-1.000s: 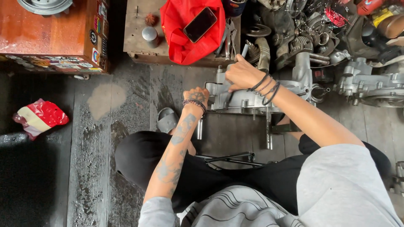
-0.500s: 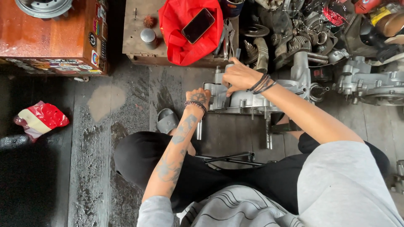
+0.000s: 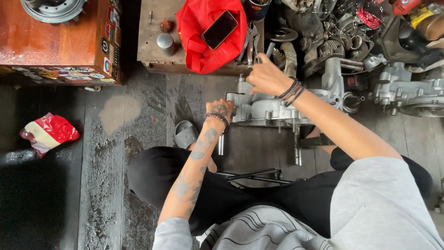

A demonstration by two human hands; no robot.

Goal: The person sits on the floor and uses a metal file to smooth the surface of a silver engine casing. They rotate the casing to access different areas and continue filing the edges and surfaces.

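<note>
Gripping a dark tool handle [image 3: 269, 49], the right hand [image 3: 264, 76] is closed round it, fist directly above the top edge of a grey metal engine casing [image 3: 273, 109]; tool tip hidden behind hand, so contact w/ casing cannot be told; left hand [image 3: 221, 110] curled shut against casing's left edge, fingers wrapped on the rim; both wrists carry dark bracelets, left forearm tattooed; casing sits on the dark wooden floor [image 3: 134, 139] in front of person's knees, approx. centre of view, w/ studs pointing down toward a black metal stand [image 3: 256, 176]; grey sandal [image 3: 185, 134] just left of left hand; behind casing, a low wooden table [image 3: 155, 58] holds a red cloth bag [image 3: 203, 41], a black phone [image 3: 219, 30] lying on the bag, and a small metal cylinder [image 3: 165, 42]; far right, a heap of engine parts [image 3: 370, 32]; top left, a wooden box [image 3: 55, 46] w/ stickers on side; red-and-white packet [image 3: 48, 132] on floor, well apart, left.
</note>
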